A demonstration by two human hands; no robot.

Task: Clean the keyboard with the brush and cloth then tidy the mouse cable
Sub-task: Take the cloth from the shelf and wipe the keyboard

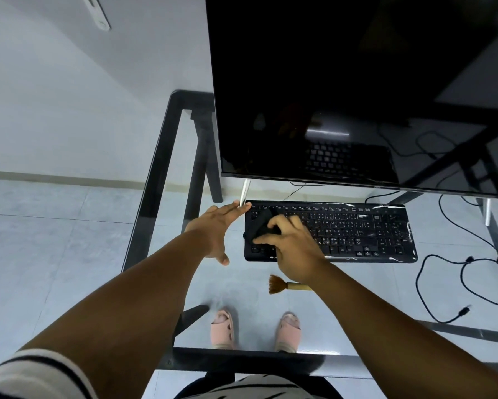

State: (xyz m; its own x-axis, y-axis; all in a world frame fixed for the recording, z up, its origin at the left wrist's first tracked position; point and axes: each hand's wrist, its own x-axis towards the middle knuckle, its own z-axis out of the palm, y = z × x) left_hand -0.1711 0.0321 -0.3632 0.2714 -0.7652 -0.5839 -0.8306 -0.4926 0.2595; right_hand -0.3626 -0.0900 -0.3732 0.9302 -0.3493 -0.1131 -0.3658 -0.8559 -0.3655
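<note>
- While the right hand point(292, 240) presses a dark cloth point(260, 224) onto the left end of the black keyboard point(357, 228), its fingers are curled closed over the cloth.
- The left hand point(216, 228) is spread open and holds nothing, its fingertips touching the keyboard's far left corner.
- The brush point(279, 285) lies on the glass tabletop point(161, 180) just in front of the keyboard, partly under the right wrist.
- A black cable point(443, 283) loops on the tabletop to the right, below the monitor point(342, 82).

Home desk corner, by the look: glass worktop point(161, 180), big monitor point(342, 82), pale floor tiles point(54, 240) (pink slippers point(223, 329) underneath).
</note>
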